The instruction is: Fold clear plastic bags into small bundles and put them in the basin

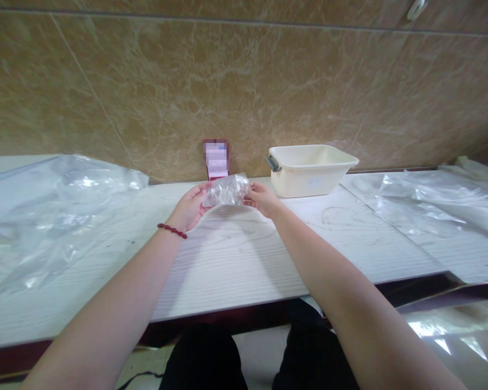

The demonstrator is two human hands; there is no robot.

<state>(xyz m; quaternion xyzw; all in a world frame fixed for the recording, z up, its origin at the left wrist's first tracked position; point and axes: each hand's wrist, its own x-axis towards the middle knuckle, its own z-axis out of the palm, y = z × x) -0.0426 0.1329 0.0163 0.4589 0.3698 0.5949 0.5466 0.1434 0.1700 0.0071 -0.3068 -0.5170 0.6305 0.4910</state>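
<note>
Head view: at twelve o'clock, left hand (191, 205) and right hand (263, 199), fingers nearly closed, pinch opposite ends of a clear rectangular plastic packet (226, 189) above the white wood-grain surface (228, 254). Uneven pulling could tear it; it looks thin, glossy, crinkled. Farther, at one o'clock: a cream plastic bin (305, 183).

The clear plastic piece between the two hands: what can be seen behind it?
Behind the clear plastic piece, a red-edged object shows before the marbled wall, its upper part pixelated. The plastic seems to cover its lower end, so what lies there cannot be seen.
</note>
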